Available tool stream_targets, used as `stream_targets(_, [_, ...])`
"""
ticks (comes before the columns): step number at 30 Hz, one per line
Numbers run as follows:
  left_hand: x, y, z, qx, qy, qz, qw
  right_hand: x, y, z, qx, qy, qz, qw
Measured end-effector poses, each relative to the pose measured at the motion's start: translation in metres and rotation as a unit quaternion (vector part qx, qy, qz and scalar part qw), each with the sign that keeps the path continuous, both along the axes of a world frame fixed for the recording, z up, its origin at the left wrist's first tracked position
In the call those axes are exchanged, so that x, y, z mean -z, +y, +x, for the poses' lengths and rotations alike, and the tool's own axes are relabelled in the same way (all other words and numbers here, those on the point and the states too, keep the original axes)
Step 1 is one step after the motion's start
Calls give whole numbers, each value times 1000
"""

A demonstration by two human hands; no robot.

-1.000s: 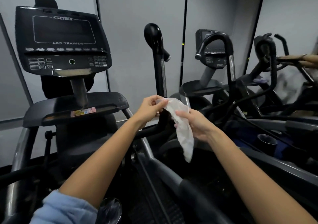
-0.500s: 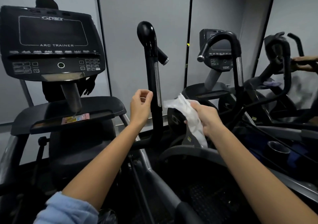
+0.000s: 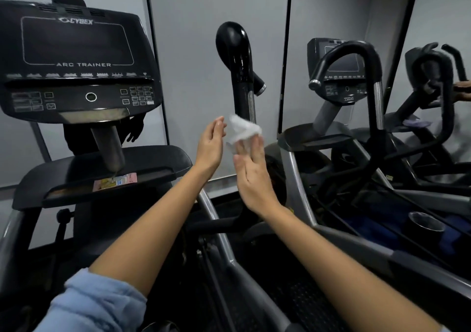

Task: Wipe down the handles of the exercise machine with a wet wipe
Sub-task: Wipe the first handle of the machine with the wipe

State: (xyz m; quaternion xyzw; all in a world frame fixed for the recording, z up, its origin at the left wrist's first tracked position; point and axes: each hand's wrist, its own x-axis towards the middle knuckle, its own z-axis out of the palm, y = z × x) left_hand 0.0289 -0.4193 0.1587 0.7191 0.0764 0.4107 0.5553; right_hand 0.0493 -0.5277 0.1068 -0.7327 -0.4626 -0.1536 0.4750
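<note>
Two hands were up in front of the handle [image 3: 238,58], one black upright post with a bulbous top and a short side stub. Left hand [image 3: 210,146] was spread, fingers straight and together, palm facing right, holding nothing, just beside the wipe but whether touching it could not be told. Right hand [image 3: 251,172] was also flat, fingers extended upward, with the one white wipe [image 3: 242,130] crumpled against its fingertips; no curl around it was visible, so the wipe looked pressed or resting on the fingers rather than pinched. Wipe sat between the two hands, in front of the lower handle shaft, slightly blurred; contact with the shaft could not be told. One light-blue sleeve [image 3: 86,303] was pushed up on the left arm; right arm was bare. One console [image 3: 74,58] reading "ARC TRAINER" stood at left above a black tray [image 3: 163,164] with one small coloured sticker [image 3: 114,181]. At right, a second machine showed one smaller console [image 3: 339,74] and one curved handle [image 3: 356,51], and a third machine [image 3: 433,76] further right was blurred. One cup holder [image 3: 423,223] sat lower right. Grey wall panels [image 3: 193,12] were behind.
</note>
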Motion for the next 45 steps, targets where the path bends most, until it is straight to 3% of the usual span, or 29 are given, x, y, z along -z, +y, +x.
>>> stream_targets(3, [-32,12,10,-1,-14,16,1000,-22,11,24,50,-33,9,998])
stream_targets(6, [-82,18,24,5,-49,10,999,-55,21,40,71,-142,14,987])
stream_targets(10, [-123,11,44,52,-50,64,995,-7,8,31,63,-147,2,987])
stream_targets(14, [-126,8,52,58,-63,67,994,29,-9,31,60,-132,-40,989])
stream_targets(20, [-127,8,49,85,-73,59,992,-54,28,46,98,-214,-1,972])
stream_targets(27, [-127,5,47,44,-63,99,992,52,0,28,85,-257,18,963])
stream_targets(31, [-127,7,49,34,-61,117,991,2,15,32,44,-225,98,969])
stream_targets(34, [-127,6,48,23,-58,122,991,-42,30,42,99,-216,139,961])
stream_targets(38, [-128,6,47,17,-47,125,991,-20,26,45,137,-256,161,943])
stream_targets(42, [-129,5,45,6,-36,130,991,38,11,28,107,-218,123,962])
stream_targets(45, [-130,2,41,-20,-14,163,986,7,25,37,111,-203,81,969])
